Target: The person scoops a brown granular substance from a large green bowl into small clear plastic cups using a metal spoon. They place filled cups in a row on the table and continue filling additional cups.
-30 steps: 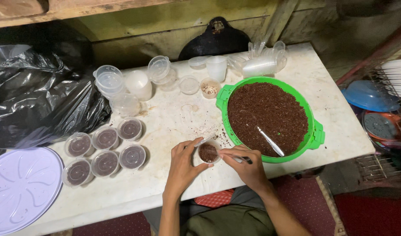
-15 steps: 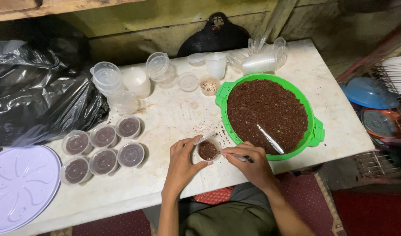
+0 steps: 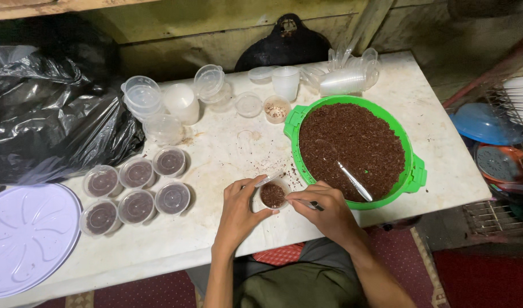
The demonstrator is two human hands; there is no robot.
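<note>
Item: small cup [image 3: 272,195] of brown mix, gripped by left hand [image 3: 238,212] at table edge. Right hand [image 3: 325,210] pinches thin tool [image 3: 311,204] w/ tip at the cup. Risk: cup tips, mix spills; green bowl [image 3: 414,171] just right of hands.

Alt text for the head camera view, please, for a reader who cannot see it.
The left hand steadies a small clear plastic cup of brown soil on a white table while the right hand holds a thin tool over it. A round green basin of soil sits right; six lidded filled cups sit left.
</note>
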